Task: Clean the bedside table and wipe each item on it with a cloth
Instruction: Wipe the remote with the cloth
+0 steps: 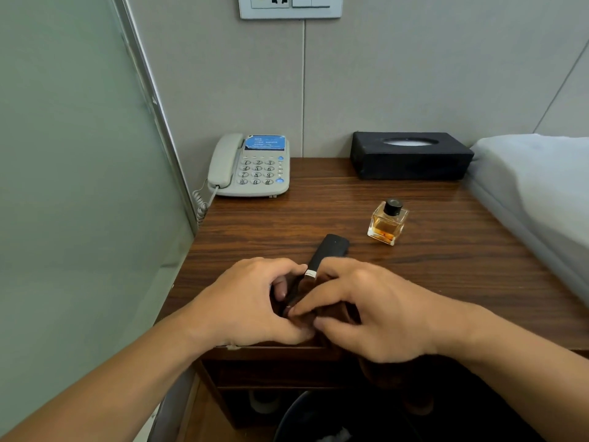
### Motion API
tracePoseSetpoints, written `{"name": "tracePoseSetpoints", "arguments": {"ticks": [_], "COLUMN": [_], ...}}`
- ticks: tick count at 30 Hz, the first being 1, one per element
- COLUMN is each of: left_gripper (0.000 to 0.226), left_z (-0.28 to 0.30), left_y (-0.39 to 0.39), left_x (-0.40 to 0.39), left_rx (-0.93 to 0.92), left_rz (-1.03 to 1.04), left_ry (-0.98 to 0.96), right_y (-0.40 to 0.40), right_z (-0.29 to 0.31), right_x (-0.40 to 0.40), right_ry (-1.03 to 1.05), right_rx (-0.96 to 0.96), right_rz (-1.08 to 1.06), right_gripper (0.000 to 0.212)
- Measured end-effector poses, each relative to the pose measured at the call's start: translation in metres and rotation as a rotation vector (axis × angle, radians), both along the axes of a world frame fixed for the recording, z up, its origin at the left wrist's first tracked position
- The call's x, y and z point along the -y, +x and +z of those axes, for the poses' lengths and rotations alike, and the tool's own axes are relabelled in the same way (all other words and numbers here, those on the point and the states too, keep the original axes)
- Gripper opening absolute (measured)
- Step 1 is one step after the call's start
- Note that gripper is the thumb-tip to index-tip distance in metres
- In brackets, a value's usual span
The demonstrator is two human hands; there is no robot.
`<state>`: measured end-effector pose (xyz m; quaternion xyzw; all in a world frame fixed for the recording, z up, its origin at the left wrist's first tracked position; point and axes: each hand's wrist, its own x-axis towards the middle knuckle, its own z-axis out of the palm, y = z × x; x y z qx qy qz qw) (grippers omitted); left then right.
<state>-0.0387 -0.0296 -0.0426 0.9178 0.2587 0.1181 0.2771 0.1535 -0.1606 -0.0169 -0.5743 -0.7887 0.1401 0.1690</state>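
A slim black remote (pixel 328 250) lies tilted over the front of the wooden bedside table (pixel 318 205). My left hand (pixel 251 301) grips its near end. My right hand (pixel 360 307) presses a dark brown cloth (pixel 331 317) around the same end; most of the cloth is hidden under my fingers. A square perfume bottle (pixel 387 223) with amber liquid and a black cap stands to the right, behind my hands. A grey corded phone (pixel 251 167) sits at the back left, a black tissue box (pixel 409 156) at the back right.
A frosted glass panel (pixel 79 186) closes the left side and a bed with grey bedding (pixel 535 186) borders the right. A wall socket plate (pixel 290 6) is above. Below the table's front edge is a dark round bin (pixel 306 416).
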Motion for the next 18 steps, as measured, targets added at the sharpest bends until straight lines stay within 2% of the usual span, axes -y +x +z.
{"name": "tracePoseSetpoints", "arguments": {"ticks": [4,7,8,12,16,18], "left_gripper": [0.072,0.068,0.062,0.032,0.026,0.033], "left_z": [0.006,0.014,0.014,0.016,0.020,0.020], "left_y": [0.002,0.015,0.020,0.028,0.027,0.029], "left_x": [0.008,0.021,0.026,0.036,0.030,0.026], "left_rx": [-0.133,-0.200,-0.192,-0.215,-0.336,-0.435], "left_rz": [0.044,0.072,0.088,0.131,0.230,0.294], "left_ry": [0.087,0.408,0.452,0.527,0.682,0.713], "right_y": [0.029,0.042,0.044,0.042,0.045,0.046], "right_z": [0.005,0.008,0.008,0.006,0.008,0.009], "right_x": [-0.001,0.002,0.002,0.003,0.006,0.008], "right_ry": [0.071,0.107,0.121,0.180,0.205,0.200], "right_rx": [-0.049,-0.109,-0.109,-0.117,-0.125,-0.129], "right_rz": [-0.163,-0.287,-0.312,-0.353,-0.402,-0.404], "right_gripper": [0.025,0.023,0.023,0.027,0.028,0.028]}}
